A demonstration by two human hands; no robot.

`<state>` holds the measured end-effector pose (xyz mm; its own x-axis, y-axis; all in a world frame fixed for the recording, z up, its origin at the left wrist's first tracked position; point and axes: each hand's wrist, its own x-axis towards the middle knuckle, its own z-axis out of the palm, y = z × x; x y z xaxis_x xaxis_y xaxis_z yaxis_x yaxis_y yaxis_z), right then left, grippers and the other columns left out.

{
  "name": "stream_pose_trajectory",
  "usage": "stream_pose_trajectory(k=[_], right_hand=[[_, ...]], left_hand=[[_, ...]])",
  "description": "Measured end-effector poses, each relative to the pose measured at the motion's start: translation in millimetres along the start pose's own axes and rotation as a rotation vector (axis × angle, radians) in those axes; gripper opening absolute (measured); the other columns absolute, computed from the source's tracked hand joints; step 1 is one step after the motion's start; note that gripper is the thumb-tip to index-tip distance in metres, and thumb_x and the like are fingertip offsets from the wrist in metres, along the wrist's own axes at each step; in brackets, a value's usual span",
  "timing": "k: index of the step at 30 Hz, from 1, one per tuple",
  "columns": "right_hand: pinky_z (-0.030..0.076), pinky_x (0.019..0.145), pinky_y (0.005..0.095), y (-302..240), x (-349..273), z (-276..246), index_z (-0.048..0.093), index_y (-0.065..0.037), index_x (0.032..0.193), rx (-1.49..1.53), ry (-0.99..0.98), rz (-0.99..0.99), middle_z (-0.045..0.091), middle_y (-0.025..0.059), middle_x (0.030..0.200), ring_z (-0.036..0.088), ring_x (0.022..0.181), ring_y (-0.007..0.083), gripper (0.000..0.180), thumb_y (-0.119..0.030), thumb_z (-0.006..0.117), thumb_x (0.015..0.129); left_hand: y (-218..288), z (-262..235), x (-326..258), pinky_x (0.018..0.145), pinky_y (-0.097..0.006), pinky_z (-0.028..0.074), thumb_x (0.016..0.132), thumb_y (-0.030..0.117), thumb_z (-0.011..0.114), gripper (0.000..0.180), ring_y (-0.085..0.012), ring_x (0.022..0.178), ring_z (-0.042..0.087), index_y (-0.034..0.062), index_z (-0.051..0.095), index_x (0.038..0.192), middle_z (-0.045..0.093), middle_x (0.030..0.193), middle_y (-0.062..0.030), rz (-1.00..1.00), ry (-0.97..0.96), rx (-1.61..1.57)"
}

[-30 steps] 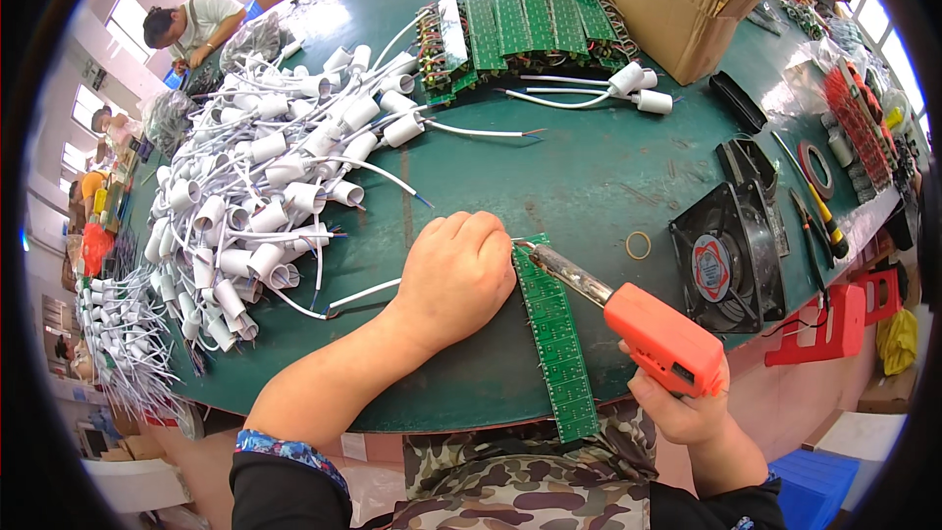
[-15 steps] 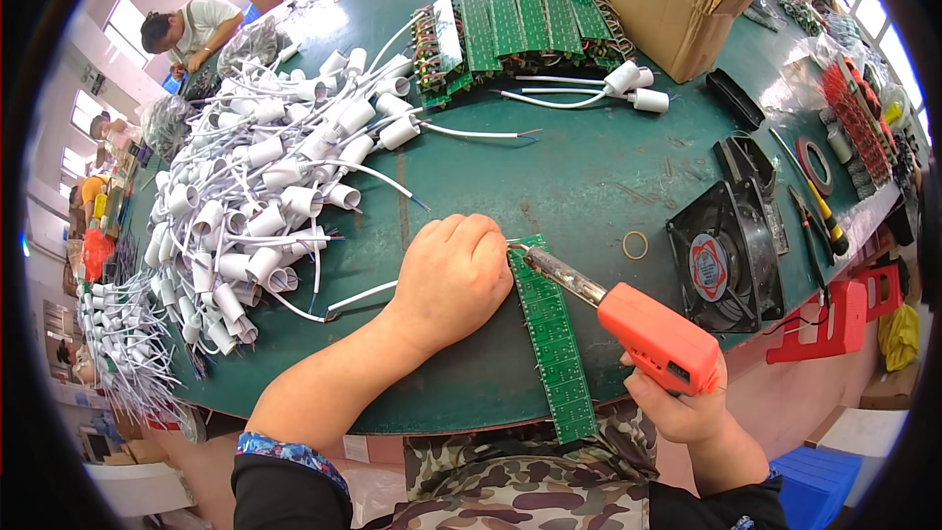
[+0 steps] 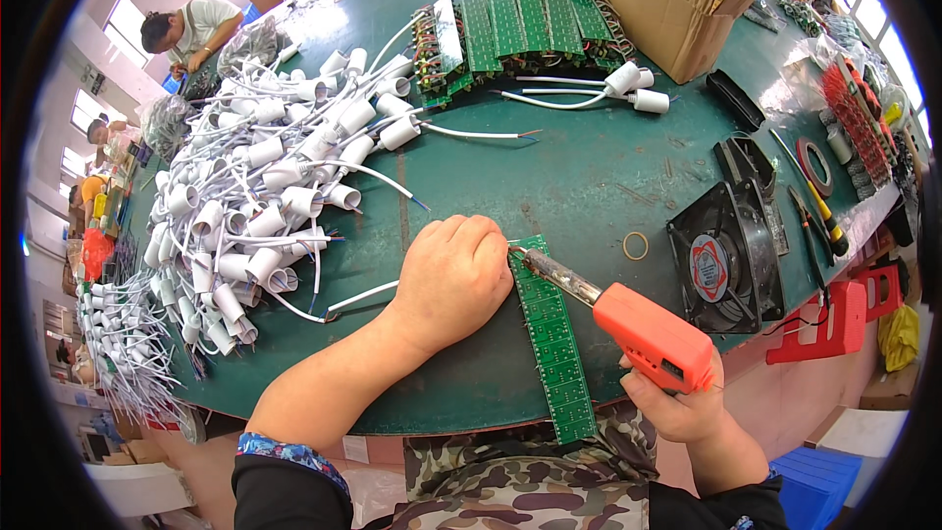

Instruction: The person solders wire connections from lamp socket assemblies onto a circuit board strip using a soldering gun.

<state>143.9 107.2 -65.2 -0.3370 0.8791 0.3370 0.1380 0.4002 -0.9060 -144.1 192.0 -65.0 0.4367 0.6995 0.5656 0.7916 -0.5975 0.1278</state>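
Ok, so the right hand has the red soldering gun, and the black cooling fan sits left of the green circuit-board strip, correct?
Not quite: the head view shows the black cooling fan right of the green circuit-board strip. The right hand does have the red soldering gun.

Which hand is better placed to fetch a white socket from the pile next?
Probably the left: the left hand is nearer the white sockets, while the right hand grips the red soldering gun. The left, closed beside the green board, may need freeing first.
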Motion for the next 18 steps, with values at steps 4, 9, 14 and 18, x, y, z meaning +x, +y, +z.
stream_pose_trajectory(k=[4, 9, 14, 18], right_hand=[[0.056, 0.073, 0.0321, 0.9, -1.5, 0.6, 0.061, 0.007, 0.132, 0.0, 0.013, 0.007, 0.072, 0.0147, 0.104, 0.07, 0.082, 0.0205, 0.055, -0.003, 0.082, 0.082], [0.057, 0.082, 0.0317, -8.5, 1.5, -0.7, 0.063, 0.003, 0.124, 0.035, -0.003, 0.08, 0.073, 0.0106, 0.103, 0.07, 0.091, 0.0161, 0.038, 0.001, 0.074, 0.088], [0.056, 0.076, 0.03, -13.5, -3.9, -3.9, 0.063, 0.005, 0.125, 0.1, 0.049, 0.105, 0.073, 0.012, 0.104, 0.067, 0.082, 0.0123, 0.037, 0.002, 0.072, 0.09], [0.055, 0.074, 0.0296, -15.4, -5.6, -7.7, 0.063, 0.007, 0.127, 0.062, 0.044, 0.083, 0.073, 0.0131, 0.105, 0.065, 0.077, 0.011, 0.037, 0.001, 0.07, 0.091]], left_hand=[[0.1, 0.7, 0.0, 0.068, -0.041, 0.052, 0.069, 0.0, 0.072, 0.016, -0.0292, 0.075, 0.064, 0.0044, 0.06, 0.078, 0.065, 0.085, -0.0086, 0.002, 0.005, 0.003], [-0.1, 0.6, -0.2, 0.067, -0.041, 0.052, 0.069, 0.0, 0.072, 0.016, -0.0292, 0.074, 0.063, 0.0043, 0.06, 0.078, 0.065, 0.085, -0.0086, 0.0, 0.001, 0.003], [-1.0, 1.0, -0.6, 0.067, -0.041, 0.051, 0.069, 0.0, 0.071, 0.015, -0.029, 0.074, 0.063, 0.0043, 0.06, 0.078, 0.065, 0.085, -0.0087, 0.002, -0.001, 0.003], [-0.7, 0.3, -0.4, 0.067, -0.041, 0.051, 0.069, 0.0, 0.071, 0.015, -0.0287, 0.074, 0.063, 0.004, 0.059, 0.078, 0.064, 0.085, -0.0087, 0.008, 0.002, 0.001]])
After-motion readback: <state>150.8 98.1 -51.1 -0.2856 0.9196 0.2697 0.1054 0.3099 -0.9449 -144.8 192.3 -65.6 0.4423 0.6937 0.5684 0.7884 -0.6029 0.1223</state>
